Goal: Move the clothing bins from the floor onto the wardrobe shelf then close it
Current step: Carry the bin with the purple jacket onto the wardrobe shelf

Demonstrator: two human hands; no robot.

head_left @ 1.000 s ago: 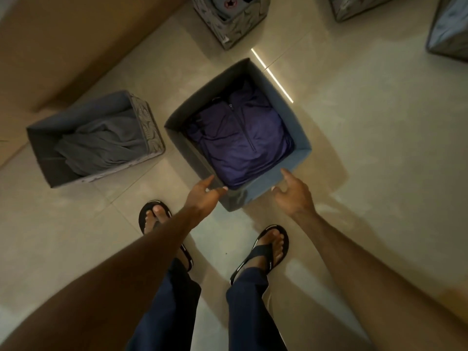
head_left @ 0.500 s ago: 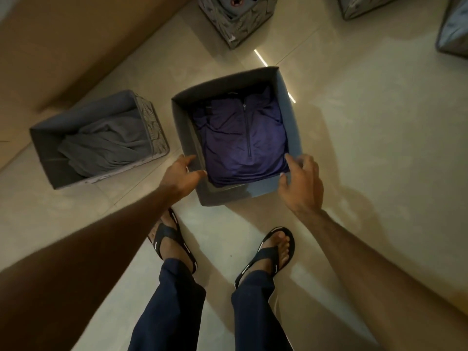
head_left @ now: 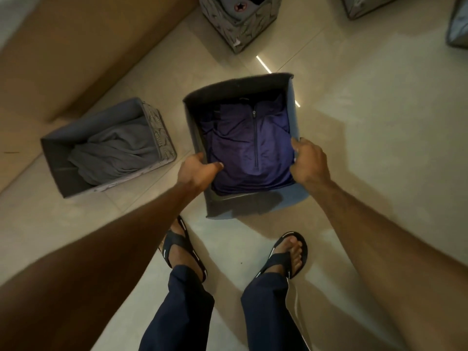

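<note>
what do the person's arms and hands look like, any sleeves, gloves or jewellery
Both forearms are bare up to the frame edge, with no sleeves in view. The left hand and right hand wear no gloves, and no rings, watch or bracelet show. Lower down, the person wears dark navy trousers and black sandals with pale edging.

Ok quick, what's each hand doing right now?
Left hand: closed on the left wall of the bin, thumb inside.
Right hand: closed on the bin's right wall, thumb over the rim.
</note>
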